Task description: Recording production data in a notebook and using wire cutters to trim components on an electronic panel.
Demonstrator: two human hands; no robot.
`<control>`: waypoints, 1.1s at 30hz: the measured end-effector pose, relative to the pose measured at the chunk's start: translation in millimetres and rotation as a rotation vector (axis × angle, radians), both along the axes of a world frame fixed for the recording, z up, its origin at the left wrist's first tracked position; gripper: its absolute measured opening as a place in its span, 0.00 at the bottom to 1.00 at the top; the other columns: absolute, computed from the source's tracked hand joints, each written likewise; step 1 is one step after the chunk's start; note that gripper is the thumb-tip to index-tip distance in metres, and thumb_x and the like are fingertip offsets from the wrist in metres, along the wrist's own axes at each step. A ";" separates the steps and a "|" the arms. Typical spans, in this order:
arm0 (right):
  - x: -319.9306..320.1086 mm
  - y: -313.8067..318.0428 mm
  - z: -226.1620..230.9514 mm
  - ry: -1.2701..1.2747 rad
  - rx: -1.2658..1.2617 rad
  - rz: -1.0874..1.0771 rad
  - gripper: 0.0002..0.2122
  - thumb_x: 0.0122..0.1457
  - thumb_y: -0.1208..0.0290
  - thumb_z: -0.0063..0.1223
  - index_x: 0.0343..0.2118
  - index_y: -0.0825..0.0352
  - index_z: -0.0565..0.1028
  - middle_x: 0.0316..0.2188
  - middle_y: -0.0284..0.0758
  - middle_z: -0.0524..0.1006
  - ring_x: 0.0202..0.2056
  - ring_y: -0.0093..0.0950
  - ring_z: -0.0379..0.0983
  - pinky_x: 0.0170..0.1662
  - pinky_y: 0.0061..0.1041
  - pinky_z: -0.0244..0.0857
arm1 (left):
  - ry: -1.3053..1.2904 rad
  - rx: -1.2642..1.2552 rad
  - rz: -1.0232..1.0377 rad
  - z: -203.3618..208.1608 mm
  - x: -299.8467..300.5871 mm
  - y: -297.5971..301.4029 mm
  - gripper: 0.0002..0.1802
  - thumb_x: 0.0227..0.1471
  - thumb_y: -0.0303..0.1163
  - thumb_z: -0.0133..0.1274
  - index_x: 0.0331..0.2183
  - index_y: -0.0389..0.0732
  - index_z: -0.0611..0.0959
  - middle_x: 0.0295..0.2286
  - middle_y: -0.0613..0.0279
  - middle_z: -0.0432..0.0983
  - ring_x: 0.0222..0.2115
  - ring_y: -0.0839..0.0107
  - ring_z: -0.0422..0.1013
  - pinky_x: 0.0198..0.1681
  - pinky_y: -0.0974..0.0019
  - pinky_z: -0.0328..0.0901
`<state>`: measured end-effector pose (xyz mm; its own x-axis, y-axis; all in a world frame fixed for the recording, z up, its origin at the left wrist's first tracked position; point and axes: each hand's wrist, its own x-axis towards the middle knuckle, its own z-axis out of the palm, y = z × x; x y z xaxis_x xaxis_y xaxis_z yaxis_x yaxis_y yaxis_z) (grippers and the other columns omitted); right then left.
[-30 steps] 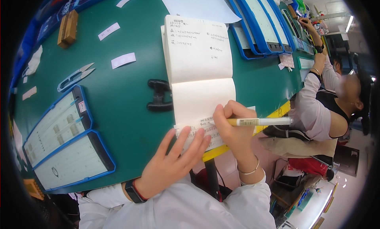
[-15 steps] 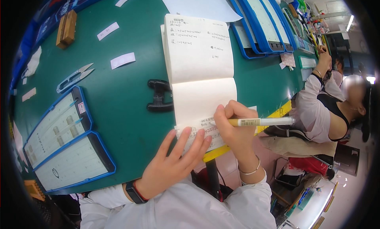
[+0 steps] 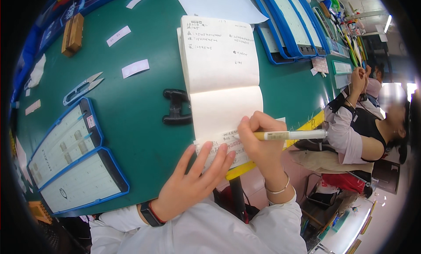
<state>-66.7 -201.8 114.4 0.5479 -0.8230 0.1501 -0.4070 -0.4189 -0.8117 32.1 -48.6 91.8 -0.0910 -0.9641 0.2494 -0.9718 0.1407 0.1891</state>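
An open notebook [image 3: 226, 109] lies on the green table, its upper page marked with several lines of handwriting. Across the bottom of its lower page is a slip of paper [image 3: 241, 156] covered in writing. My right hand [image 3: 262, 137] grips a pen [image 3: 291, 135] with a yellow and white barrel, its tip on the slip. Flat with fingers spread, my left hand [image 3: 193, 179] presses on the slip's left part and the notebook's lower edge. Beside the notebook's left edge sits a black H-shaped object [image 3: 175, 106], partly under it or touching it; I cannot tell which.
Thread snips [image 3: 83, 88], paper labels [image 3: 135, 68] and a wooden block [image 3: 73, 34] lie to the left. Blue-framed trays [image 3: 83, 179] sit at lower left; more stacked trays [image 3: 289, 26] stand at far right. A co-worker [image 3: 357, 122] sits at the right.
My hands and the pen have barely moved. At the right, the co-worker's arms and raised hands have shifted slightly.
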 end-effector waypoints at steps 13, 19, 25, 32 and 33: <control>0.7 0.0 0.7 0.002 -0.022 0.021 0.13 0.45 0.85 0.52 0.11 0.69 0.60 0.07 0.29 0.60 0.12 0.12 0.51 0.15 0.17 0.48 | 0.000 0.000 0.002 -0.8 -0.3 0.2 0.24 0.49 0.29 0.51 0.51 0.48 0.73 0.51 0.64 0.66 0.52 0.59 0.60 0.55 0.55 0.60; 0.8 0.4 2.2 0.002 0.003 0.004 0.13 0.44 0.84 0.52 0.11 0.69 0.60 0.07 0.29 0.60 0.12 0.12 0.52 0.15 0.17 0.48 | 0.007 0.009 -0.004 1.2 -0.7 0.2 0.24 0.49 0.28 0.51 0.51 0.47 0.73 0.51 0.63 0.66 0.52 0.58 0.60 0.55 0.54 0.60; -0.4 -0.7 0.7 0.004 0.013 0.023 0.13 0.44 0.84 0.52 0.11 0.69 0.60 0.07 0.29 0.61 0.12 0.12 0.52 0.15 0.17 0.48 | 0.003 0.006 -0.001 1.5 -0.6 -0.3 0.24 0.49 0.28 0.50 0.51 0.47 0.74 0.51 0.63 0.66 0.52 0.58 0.61 0.54 0.54 0.60; 0.5 -0.6 -0.1 -0.031 -0.021 0.005 0.13 0.45 0.84 0.52 0.11 0.69 0.60 0.07 0.28 0.60 0.12 0.12 0.52 0.15 0.16 0.48 | -0.019 -0.014 -0.003 -0.5 -1.4 0.5 0.23 0.49 0.28 0.50 0.50 0.47 0.74 0.51 0.63 0.66 0.52 0.58 0.61 0.54 0.55 0.60; 0.1 -0.9 -0.6 -0.032 -0.021 0.005 0.13 0.45 0.84 0.52 0.11 0.69 0.60 0.07 0.28 0.60 0.12 0.12 0.52 0.15 0.16 0.48 | -0.019 -0.012 0.000 -0.8 -1.2 0.0 0.23 0.49 0.28 0.50 0.50 0.47 0.74 0.51 0.63 0.66 0.52 0.58 0.61 0.54 0.55 0.60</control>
<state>-66.5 -202.7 113.8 0.5466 -0.8167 0.1850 -0.3790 -0.4383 -0.8150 30.9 -48.6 91.0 -0.0961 -0.9612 0.2587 -0.9752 0.1430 0.1687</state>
